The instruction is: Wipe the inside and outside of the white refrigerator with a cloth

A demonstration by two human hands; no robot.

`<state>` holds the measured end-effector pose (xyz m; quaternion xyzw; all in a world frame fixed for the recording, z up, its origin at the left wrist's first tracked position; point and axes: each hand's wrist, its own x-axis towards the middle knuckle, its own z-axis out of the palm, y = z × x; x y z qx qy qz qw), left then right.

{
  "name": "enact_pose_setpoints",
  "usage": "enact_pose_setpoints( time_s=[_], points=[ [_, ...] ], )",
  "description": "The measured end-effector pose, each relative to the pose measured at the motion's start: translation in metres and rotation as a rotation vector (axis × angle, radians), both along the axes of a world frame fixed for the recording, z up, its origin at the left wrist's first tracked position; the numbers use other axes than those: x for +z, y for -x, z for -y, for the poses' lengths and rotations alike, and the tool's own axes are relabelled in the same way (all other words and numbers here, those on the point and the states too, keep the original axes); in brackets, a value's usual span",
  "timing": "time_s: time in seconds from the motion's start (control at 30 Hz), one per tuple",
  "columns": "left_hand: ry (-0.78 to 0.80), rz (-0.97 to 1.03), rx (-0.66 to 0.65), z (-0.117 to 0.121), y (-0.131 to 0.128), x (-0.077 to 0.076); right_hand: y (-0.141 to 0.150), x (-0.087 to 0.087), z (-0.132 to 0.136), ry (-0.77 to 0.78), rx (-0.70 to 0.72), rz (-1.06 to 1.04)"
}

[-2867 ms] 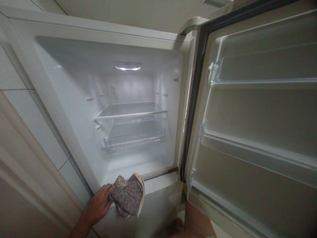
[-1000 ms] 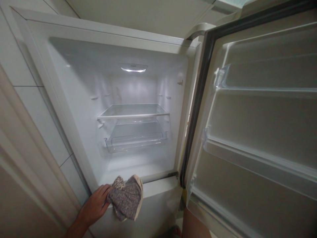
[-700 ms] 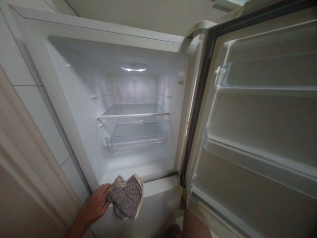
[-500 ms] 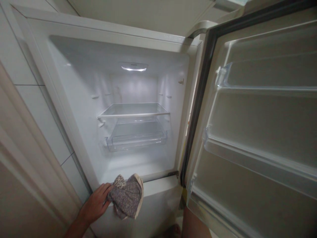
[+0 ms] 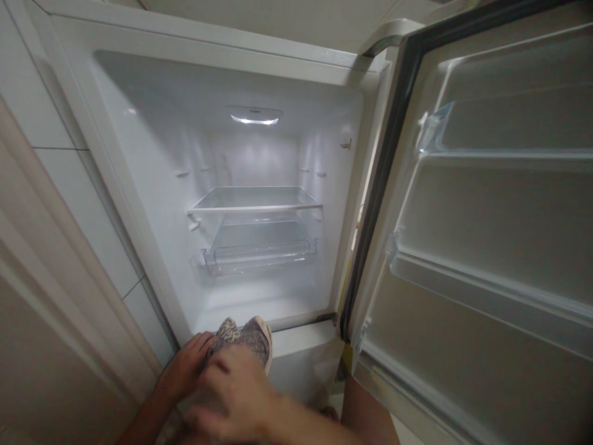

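A grey speckled cloth (image 5: 245,334) is bunched at the lower front edge of the open fridge (image 5: 139,204). My left hand (image 5: 185,368) grips its left side, fingers wrapped round it. My right hand (image 5: 236,395) lies over the lower part of the cloth, blurred, fingers curled onto it. Inside the fridge a glass shelf (image 5: 254,199) sits above a clear drawer (image 5: 259,253), both bare, with the light (image 5: 254,117) on.
The fridge door (image 5: 486,235) stands open at the right with clear door bins (image 5: 463,272). White wall tiles (image 5: 69,198) and a beige panel (image 5: 41,321) run along the left. My leg (image 5: 365,414) shows below the door.
My right hand has come into view from below and now covers the lower part of the cloth. My left hand keeps its grip. The view has shifted slightly.
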<state>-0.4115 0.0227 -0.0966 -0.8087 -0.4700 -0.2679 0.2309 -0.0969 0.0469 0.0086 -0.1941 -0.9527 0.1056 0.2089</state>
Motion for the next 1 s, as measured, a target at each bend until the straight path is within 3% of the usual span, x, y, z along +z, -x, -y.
enact_pose_setpoints(
  time_s=[0.07, 0.17, 0.27, 0.33, 0.43, 0.57, 0.7, 0.8, 0.9, 1.0],
  points=[
    [-0.002, 0.009, 0.016, 0.001, -0.002, 0.001, 0.012, -0.01, -0.024, 0.02, -0.019, -0.006],
    [-0.005, -0.002, 0.035, 0.002, -0.003, -0.001, 0.0, -0.041, -0.054, 0.05, 0.038, 0.058],
    [-0.012, -0.005, 0.046, 0.002, -0.001, -0.002, -0.008, -0.067, -0.065, 0.083, 0.039, 0.096],
    [-0.016, 0.014, 0.058, 0.003, -0.001, -0.001, -0.005, -0.073, -0.066, 0.098, 0.017, 0.107],
    [0.053, 0.157, 0.131, 0.006, -0.012, 0.0, 0.001, -0.073, -0.065, 0.104, 0.018, 0.122],
    [0.201, 0.623, 0.544, 0.016, -0.058, -0.001, 0.002, -0.072, -0.063, 0.111, 0.004, 0.087],
    [0.218, 0.804, 0.815, 0.017, -0.121, -0.01, 0.007, -0.075, -0.064, 0.2, -0.027, 0.009],
    [0.25, 0.865, 0.984, 0.0, -0.154, -0.012, 0.008, -0.074, -0.069, 0.218, -0.014, -0.01],
    [0.252, 0.896, 1.138, -0.027, -0.169, -0.002, -0.002, -0.069, -0.078, 0.153, 0.058, -0.04],
    [0.225, 0.902, 1.17, -0.046, -0.168, 0.015, -0.021, -0.067, -0.085, 0.129, -0.161, -0.136]
  ],
)
